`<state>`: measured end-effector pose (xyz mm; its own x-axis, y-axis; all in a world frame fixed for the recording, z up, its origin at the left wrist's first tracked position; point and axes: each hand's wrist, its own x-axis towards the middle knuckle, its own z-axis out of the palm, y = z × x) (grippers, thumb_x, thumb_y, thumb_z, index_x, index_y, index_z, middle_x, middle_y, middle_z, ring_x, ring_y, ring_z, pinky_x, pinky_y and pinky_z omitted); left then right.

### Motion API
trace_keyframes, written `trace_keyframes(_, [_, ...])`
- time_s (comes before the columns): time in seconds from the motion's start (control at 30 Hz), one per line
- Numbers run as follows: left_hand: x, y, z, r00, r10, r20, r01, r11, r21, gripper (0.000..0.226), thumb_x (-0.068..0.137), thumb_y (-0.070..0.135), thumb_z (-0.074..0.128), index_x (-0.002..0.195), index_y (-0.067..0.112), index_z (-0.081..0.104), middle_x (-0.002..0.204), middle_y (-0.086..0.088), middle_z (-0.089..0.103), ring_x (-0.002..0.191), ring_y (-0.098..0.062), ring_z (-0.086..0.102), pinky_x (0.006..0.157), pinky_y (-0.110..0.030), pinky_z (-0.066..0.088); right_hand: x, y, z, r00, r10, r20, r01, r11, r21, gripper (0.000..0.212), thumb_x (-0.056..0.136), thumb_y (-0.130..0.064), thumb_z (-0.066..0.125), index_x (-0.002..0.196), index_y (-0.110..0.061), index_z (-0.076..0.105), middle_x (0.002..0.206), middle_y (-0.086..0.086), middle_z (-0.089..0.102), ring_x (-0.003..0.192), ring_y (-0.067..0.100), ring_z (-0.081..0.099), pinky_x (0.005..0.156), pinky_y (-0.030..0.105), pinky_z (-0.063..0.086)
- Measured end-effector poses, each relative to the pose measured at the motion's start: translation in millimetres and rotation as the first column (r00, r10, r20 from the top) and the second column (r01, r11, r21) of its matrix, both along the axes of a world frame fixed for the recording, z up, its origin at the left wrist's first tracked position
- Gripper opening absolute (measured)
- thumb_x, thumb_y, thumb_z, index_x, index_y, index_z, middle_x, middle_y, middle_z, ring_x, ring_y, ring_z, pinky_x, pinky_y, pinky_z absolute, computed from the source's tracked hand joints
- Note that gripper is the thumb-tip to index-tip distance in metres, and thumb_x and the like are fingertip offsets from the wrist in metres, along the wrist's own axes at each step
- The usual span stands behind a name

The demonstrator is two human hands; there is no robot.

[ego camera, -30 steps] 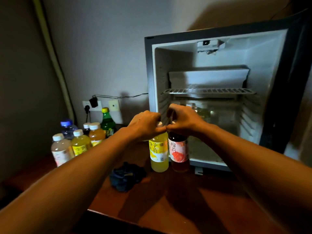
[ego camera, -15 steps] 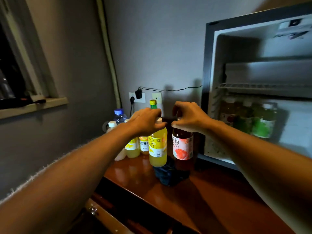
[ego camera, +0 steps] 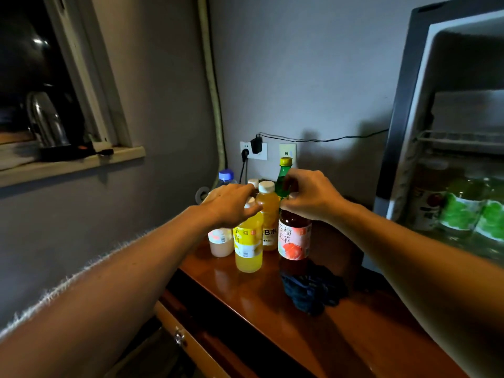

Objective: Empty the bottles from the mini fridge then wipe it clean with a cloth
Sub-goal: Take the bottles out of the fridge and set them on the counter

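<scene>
My left hand grips the top of a yellow drink bottle, which stands low over the wooden table. My right hand holds a dark red bottle with a pink label by its cap, beside the yellow one. Behind them stand several bottles, among them an orange one, a green one and a pale pink one. The open mini fridge at the right still holds green-labelled bottles. A dark blue cloth lies crumpled on the table.
A wall socket with a black plug and cable sits behind the bottles. At the left, a window sill carries a metal kettle. A drawer with a small knob runs under the table's near edge.
Both hands have carried the yellow and the red bottle leftward, away from the fridge, to the group of bottles by the wall. The view has swung left with them.
</scene>
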<state>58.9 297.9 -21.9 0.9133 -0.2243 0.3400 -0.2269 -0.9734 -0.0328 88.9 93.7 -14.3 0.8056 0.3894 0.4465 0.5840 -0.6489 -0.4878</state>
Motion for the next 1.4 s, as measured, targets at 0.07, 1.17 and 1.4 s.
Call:
trace_keyframes(0.07, [2, 5, -5, 0.999, -0.010, -0.040, 0.009, 1.000, -0.021, 0.040, 0.093, 0.052, 0.049, 0.120, 0.022, 0.052, 0.121, -0.002, 0.061, 0.107, -0.024, 0.058, 0.087, -0.041, 0.051, 4, 4, -4, 1.000, 0.013, 0.001, -0.013, 1.000, 0.015, 0.027, 0.074, -0.021, 0.078, 0.096, -0.021, 0.061, 0.091, 0.000, 0.066, 0.083, 0.018, 0.064, 0.073, 0.036, 0.059])
trace_keyframes(1.17, [37, -97, -50, 0.998, 0.055, -0.030, -0.061, 0.958, -0.281, 0.070, 0.083, 0.041, 0.070, 0.131, 0.007, 0.032, 0.122, -0.015, 0.055, 0.108, -0.037, 0.058, 0.077, -0.039, 0.046, 41, -18, -26, 0.988, -0.138, -0.065, 0.131, 0.986, -0.108, 0.046, 0.085, -0.016, 0.064, 0.129, -0.018, 0.049, 0.120, 0.011, 0.063, 0.108, 0.031, 0.060, 0.084, 0.032, 0.046])
trace_keyframes(1.4, [46, -105, -49, 0.993, 0.121, -0.011, -0.121, 0.977, -0.178, 0.057, 0.084, 0.042, 0.069, 0.124, 0.010, 0.044, 0.121, -0.012, 0.054, 0.105, -0.035, 0.061, 0.074, -0.039, 0.047, 38, -17, -27, 0.988, -0.145, -0.058, 0.133, 0.974, -0.184, 0.055, 0.081, -0.011, 0.066, 0.131, -0.018, 0.046, 0.128, 0.008, 0.058, 0.117, 0.029, 0.055, 0.081, 0.027, 0.037])
